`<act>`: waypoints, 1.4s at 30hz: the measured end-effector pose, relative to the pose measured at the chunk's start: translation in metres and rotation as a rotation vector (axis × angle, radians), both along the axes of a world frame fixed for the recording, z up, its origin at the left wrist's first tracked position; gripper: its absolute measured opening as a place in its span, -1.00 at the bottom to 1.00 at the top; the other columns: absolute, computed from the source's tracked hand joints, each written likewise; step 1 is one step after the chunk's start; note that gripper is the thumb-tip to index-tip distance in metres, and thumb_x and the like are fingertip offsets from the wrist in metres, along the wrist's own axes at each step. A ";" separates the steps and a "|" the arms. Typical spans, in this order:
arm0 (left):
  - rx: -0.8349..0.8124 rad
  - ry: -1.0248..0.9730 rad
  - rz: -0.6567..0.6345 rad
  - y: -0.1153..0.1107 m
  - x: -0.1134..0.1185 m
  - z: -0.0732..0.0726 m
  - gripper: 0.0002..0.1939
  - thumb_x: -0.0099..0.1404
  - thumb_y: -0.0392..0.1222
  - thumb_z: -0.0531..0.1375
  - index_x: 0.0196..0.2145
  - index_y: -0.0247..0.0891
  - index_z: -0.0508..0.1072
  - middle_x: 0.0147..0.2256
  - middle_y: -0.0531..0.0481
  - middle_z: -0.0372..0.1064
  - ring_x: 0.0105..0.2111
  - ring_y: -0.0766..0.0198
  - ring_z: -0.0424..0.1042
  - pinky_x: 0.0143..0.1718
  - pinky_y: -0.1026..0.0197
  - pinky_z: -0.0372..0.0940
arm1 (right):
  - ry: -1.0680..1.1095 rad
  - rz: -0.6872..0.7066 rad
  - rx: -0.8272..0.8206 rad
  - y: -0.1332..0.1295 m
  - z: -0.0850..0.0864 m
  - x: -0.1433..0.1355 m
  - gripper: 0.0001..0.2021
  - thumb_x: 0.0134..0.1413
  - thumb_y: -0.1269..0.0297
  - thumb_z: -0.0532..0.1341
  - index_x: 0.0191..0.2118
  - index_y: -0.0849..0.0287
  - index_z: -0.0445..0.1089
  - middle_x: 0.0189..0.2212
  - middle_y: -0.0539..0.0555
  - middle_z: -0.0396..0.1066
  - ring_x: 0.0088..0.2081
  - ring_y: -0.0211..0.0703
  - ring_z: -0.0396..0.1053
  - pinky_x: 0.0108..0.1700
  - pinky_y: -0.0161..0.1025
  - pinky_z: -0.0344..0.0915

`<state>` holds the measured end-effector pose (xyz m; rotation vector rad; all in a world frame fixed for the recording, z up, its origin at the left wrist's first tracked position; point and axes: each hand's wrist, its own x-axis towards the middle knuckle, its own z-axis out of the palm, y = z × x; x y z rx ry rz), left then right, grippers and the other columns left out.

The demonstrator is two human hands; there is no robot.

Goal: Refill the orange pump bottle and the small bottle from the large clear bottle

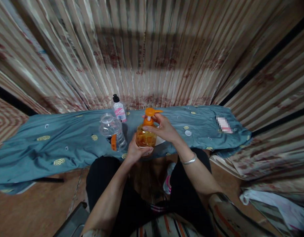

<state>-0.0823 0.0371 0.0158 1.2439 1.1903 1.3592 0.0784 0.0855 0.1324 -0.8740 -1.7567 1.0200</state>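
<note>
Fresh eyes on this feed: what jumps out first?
The bright orange pump top on the amber bottle, held at the center between the left hand low on its body and the right hand near its neck. Next, just left of it on the blue-green cloth, the clear wide-mouthed container with an orange label patch, and behind that a small bottle with a black cap and pink label.
</note>
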 end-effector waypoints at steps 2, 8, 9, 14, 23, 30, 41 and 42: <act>0.011 0.019 0.045 0.001 -0.002 0.000 -0.18 -0.21 -0.12 0.56 0.02 -0.19 0.39 -0.08 -0.10 0.58 -0.07 -0.04 0.62 0.07 -0.12 0.47 | -0.050 -0.203 0.059 -0.004 -0.002 -0.003 -0.34 -0.20 -0.19 0.57 -0.04 0.11 0.51 0.01 0.18 0.62 0.08 0.13 0.56 0.24 0.09 0.42; 0.025 0.042 0.080 0.002 -0.005 0.005 -0.18 -0.23 -0.12 0.56 0.01 -0.18 0.38 -0.10 -0.08 0.58 -0.08 -0.04 0.63 0.08 -0.13 0.48 | -0.044 -0.170 0.074 -0.007 0.000 -0.005 -0.47 -0.03 -0.27 0.46 -0.17 0.09 0.51 -0.13 0.10 0.63 -0.02 0.06 0.58 0.21 0.06 0.44; 0.027 0.038 0.072 0.001 -0.005 0.006 -0.18 -0.25 -0.13 0.55 -0.01 -0.17 0.38 -0.10 -0.07 0.59 -0.08 -0.04 0.63 0.07 -0.12 0.48 | -0.015 -0.067 0.052 -0.006 0.002 -0.003 -0.47 0.01 -0.29 0.42 -0.18 0.09 0.51 -0.14 0.09 0.63 -0.02 0.04 0.59 0.20 0.04 0.45; 0.024 0.040 0.065 0.000 -0.005 0.005 -0.20 -0.24 -0.13 0.56 -0.02 -0.18 0.39 -0.10 -0.07 0.59 -0.08 -0.04 0.63 0.07 -0.13 0.49 | -0.029 0.059 0.051 -0.003 0.008 -0.001 -0.47 0.02 -0.28 0.43 -0.09 0.05 0.53 -0.08 0.05 0.62 0.05 0.03 0.55 0.21 -0.03 0.44; 0.024 0.078 0.116 0.002 -0.008 0.000 -0.20 -0.24 -0.14 0.57 -0.02 -0.19 0.39 -0.12 -0.08 0.57 -0.05 -0.07 0.61 0.14 -0.17 0.44 | -0.103 -0.213 0.148 -0.011 0.006 -0.010 -0.66 0.14 -0.07 0.43 -0.15 0.06 0.51 -0.13 0.05 0.59 0.00 0.03 0.54 0.20 -0.02 0.41; 0.037 0.064 0.088 -0.001 -0.006 0.004 -0.19 -0.21 -0.16 0.56 0.01 -0.20 0.39 -0.11 -0.09 0.59 -0.09 -0.04 0.64 0.05 -0.12 0.50 | -0.074 -0.046 0.106 -0.004 0.006 -0.004 -0.44 0.02 -0.23 0.45 -0.02 0.07 0.49 -0.01 0.09 0.59 0.09 0.07 0.51 0.23 0.00 0.39; 0.038 0.058 0.054 -0.001 -0.006 -0.001 -0.17 -0.17 -0.18 0.57 0.05 -0.22 0.36 -0.06 -0.10 0.58 -0.04 0.00 0.62 0.09 -0.06 0.48 | -0.093 0.061 0.136 -0.005 -0.001 0.000 -0.55 0.19 -0.19 0.32 -0.05 0.09 0.49 -0.05 0.08 0.60 0.03 0.05 0.53 0.17 -0.05 0.38; 0.037 0.061 0.051 -0.002 -0.006 -0.001 -0.18 -0.17 -0.19 0.57 0.05 -0.21 0.36 -0.06 -0.09 0.59 -0.05 0.01 0.62 0.08 -0.05 0.48 | -0.096 0.044 0.145 -0.005 0.000 -0.001 -0.51 0.14 -0.20 0.36 -0.02 0.09 0.48 -0.03 0.09 0.59 0.05 0.06 0.52 0.18 -0.04 0.37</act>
